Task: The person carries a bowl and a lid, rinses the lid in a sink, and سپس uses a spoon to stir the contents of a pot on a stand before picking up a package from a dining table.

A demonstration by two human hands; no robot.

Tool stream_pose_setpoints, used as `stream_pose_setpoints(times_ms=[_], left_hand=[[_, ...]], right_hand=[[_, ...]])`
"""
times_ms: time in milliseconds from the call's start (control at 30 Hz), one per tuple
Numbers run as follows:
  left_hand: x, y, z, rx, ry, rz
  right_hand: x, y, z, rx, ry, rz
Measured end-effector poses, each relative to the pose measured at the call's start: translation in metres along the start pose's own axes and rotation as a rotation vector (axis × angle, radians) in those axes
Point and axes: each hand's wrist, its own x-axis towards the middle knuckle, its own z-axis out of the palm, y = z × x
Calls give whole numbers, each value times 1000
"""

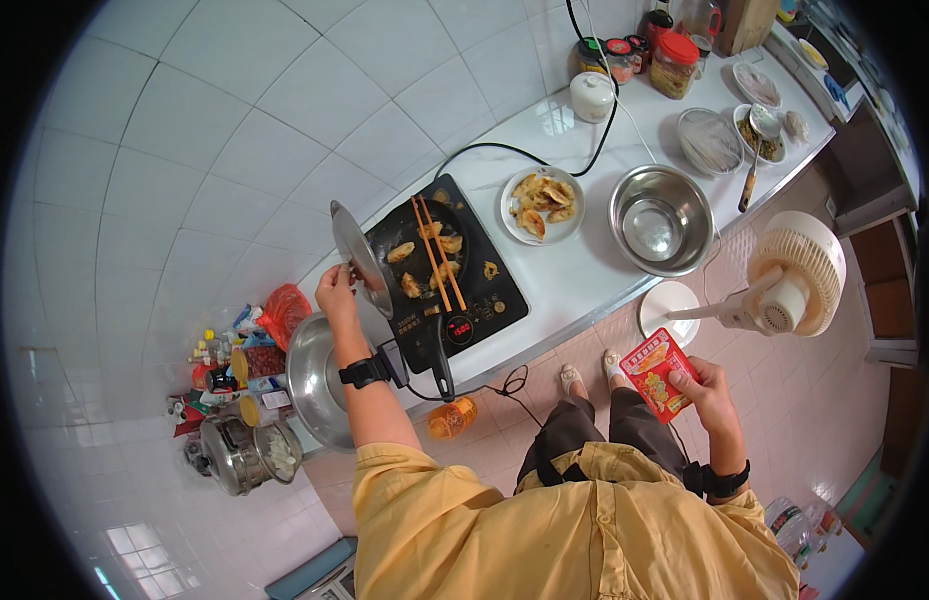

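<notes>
My left hand (337, 289) grips the knob of a metal pan lid (363, 259), held tilted at the left side of a black frying pan (404, 266). Several browned dumplings (401, 252) lie in the pan, which sits on a black induction cooktop (502, 289) with a lit red display. A pair of wooden chopsticks (438, 255) rests across the pan. My right hand (701, 386) holds a red printed packet (659, 373) over the floor, away from the counter. Right of the cooktop, a white plate (511, 223) carries more browned dumplings.
A steel bowl (661, 217) stands near the counter's edge, with a ladle (751, 169) beyond it. A wide metal basin (307, 375) is below my left forearm. A fan (779, 285) and an oil bottle (452, 418) stand on the floor. Cables run behind and below the cooktop.
</notes>
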Motion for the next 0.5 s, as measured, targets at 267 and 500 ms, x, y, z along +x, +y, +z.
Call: stream_pose_setpoints(times_ms=[267,500], left_hand=[[2,-14,14,240,17,208],[-32,5,71,627,-18,285]], right_hand=[[-4,-1,5,-36,11,8],[-5,11,1,-20,19,-16]])
